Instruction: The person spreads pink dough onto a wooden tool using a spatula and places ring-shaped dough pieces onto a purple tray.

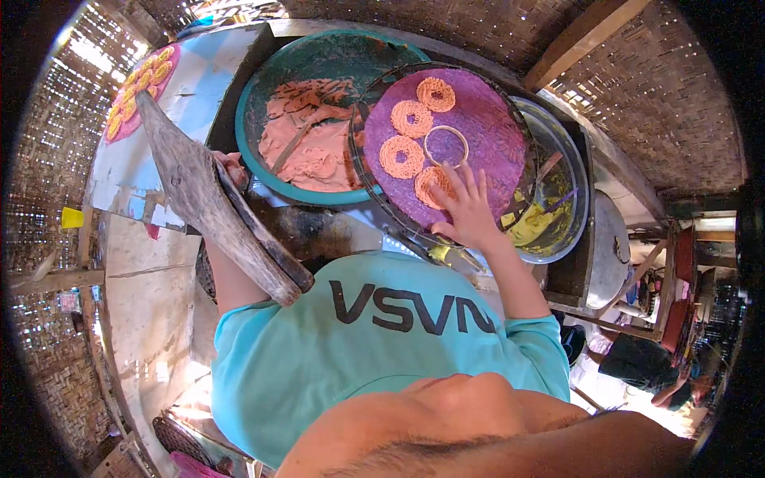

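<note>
A long weathered wooden press with two handles (187,171) slants across my left side. My left hand (231,169) is closed around it, mostly hidden behind the wood. My right hand (472,213) is spread over a round tray lined with a purple sheet (494,119). Its fingertips lie at an orange coil of dough strands (433,188) and just below a thin pale ring (428,150). More orange coils (402,157) form a curve along the tray's left part, each with a hole in its middle.
Left of the tray, a green basin (247,151) holds pinkish-orange dough (299,151) and a stick. A clear basin (586,211) with yellow residue sits partly under the tray. Yellow-orange coils on a pink sheet (147,88) lie at the far left. A rounded metal lid (610,255) stands right.
</note>
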